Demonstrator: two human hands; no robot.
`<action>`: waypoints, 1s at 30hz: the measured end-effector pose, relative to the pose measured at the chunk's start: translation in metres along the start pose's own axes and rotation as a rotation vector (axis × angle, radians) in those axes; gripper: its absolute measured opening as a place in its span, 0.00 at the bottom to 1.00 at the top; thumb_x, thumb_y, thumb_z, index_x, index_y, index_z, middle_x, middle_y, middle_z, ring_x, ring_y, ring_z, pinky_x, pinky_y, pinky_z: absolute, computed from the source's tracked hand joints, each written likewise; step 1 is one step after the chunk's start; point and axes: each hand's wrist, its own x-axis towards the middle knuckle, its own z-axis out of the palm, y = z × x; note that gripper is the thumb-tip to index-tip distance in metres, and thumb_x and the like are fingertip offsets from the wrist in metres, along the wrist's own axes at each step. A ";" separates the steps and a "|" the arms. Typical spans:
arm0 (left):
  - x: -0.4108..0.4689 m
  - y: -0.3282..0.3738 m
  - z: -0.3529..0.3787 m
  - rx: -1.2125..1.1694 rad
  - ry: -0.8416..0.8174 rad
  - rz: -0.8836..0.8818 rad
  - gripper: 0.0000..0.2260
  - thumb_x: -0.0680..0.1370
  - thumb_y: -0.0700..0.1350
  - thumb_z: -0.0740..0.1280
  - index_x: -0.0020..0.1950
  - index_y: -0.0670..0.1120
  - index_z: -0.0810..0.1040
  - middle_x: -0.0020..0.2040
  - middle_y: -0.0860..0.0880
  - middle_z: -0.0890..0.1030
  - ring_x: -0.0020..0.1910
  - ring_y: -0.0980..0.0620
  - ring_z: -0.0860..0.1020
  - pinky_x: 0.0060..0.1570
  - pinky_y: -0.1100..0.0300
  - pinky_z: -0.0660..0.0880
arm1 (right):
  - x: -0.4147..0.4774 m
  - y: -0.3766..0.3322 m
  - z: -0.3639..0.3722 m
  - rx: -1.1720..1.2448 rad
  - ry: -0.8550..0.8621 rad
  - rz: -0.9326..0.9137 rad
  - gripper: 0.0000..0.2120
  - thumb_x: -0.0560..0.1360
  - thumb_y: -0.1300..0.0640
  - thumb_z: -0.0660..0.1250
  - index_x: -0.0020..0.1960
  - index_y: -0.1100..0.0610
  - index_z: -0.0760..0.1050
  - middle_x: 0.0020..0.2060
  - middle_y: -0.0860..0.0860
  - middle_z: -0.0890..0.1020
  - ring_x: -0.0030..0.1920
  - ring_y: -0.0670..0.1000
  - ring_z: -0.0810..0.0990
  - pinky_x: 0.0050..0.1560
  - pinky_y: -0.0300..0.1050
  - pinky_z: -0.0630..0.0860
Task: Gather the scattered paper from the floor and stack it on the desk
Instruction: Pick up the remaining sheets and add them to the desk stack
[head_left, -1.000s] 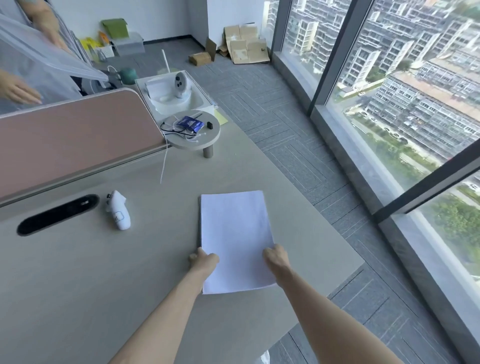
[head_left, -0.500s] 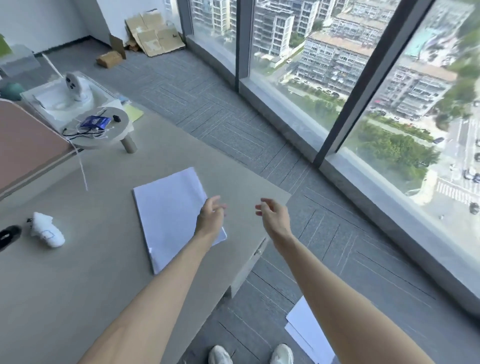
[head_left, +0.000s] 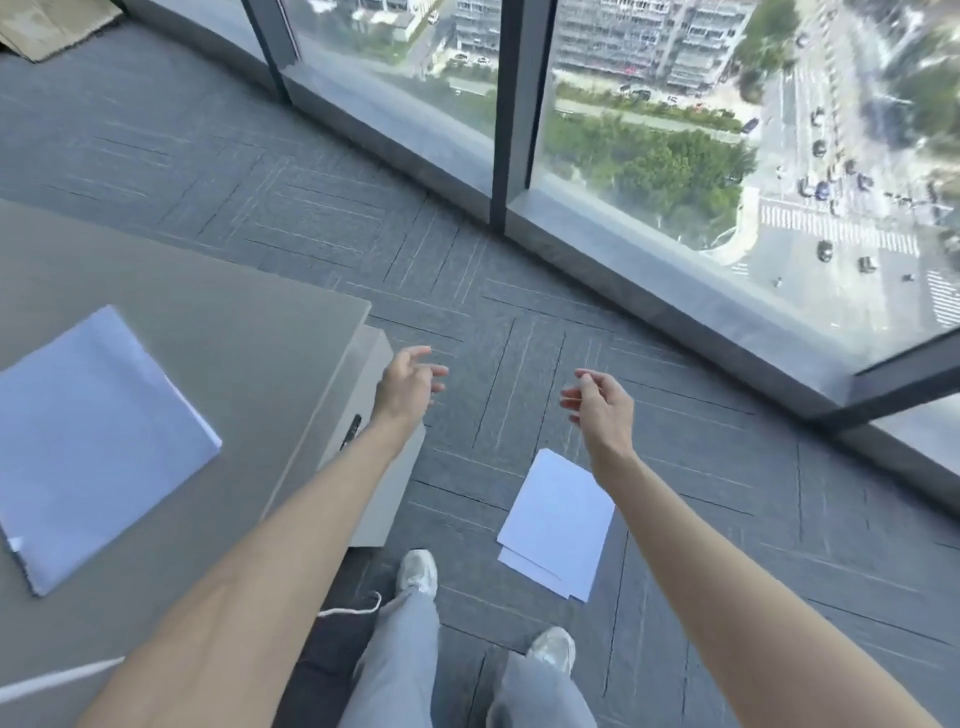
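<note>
The loose sheets (head_left: 558, 519) are seen on the floor (head_left: 727, 519) just off the end of the worktop (head_left: 249, 332), on its window side. They lie flat in a small skewed overlap of at least two. The stack (head_left: 98, 441) squared up a second ago is left on the worktop, well in from that end, and is no longer touched. Both hands have been lifted from it and the view has been turned from the worktop down to the carpet. From this it is judged that one delivery is finished and the next pickup is being started. More paper is plainly left to gather. The left hand (head_left: 408, 387) is held out just past the worktop's end, its fingers (head_left: 434, 371) spread and relaxed, and nothing is held. The right hand (head_left: 600, 405) is held further out from the worktop, its fingers loosely curled around nothing. The loose sheets appear under the right wrist, nearer the body than either set of fingers, and no contact is made. A bend and a downward reach are judged to be needed before an edge can be pinched. A shoe (head_left: 415, 571) is planted between the worktop's end and the sheets. The window (head_left: 675, 156) runs along the far side, well away from the worktop.
</note>
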 end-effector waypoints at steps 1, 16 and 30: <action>0.006 -0.004 0.009 0.020 -0.021 -0.014 0.17 0.78 0.39 0.56 0.64 0.48 0.72 0.48 0.51 0.82 0.42 0.53 0.79 0.40 0.60 0.73 | 0.006 0.011 -0.009 0.011 0.029 0.033 0.12 0.83 0.57 0.58 0.59 0.57 0.78 0.42 0.51 0.83 0.42 0.49 0.83 0.49 0.47 0.76; 0.162 -0.195 0.151 0.307 -0.285 -0.117 0.16 0.80 0.42 0.55 0.66 0.47 0.72 0.51 0.51 0.82 0.47 0.52 0.80 0.49 0.52 0.76 | 0.122 0.238 -0.040 0.007 0.307 0.284 0.12 0.82 0.50 0.59 0.57 0.56 0.77 0.45 0.52 0.84 0.47 0.52 0.83 0.48 0.47 0.76; 0.242 -0.454 0.298 0.552 -0.520 -0.177 0.17 0.81 0.44 0.55 0.69 0.47 0.69 0.59 0.48 0.79 0.54 0.48 0.77 0.49 0.55 0.72 | 0.225 0.521 -0.037 -0.118 0.323 0.550 0.17 0.82 0.48 0.57 0.63 0.57 0.75 0.52 0.49 0.83 0.59 0.52 0.80 0.66 0.57 0.73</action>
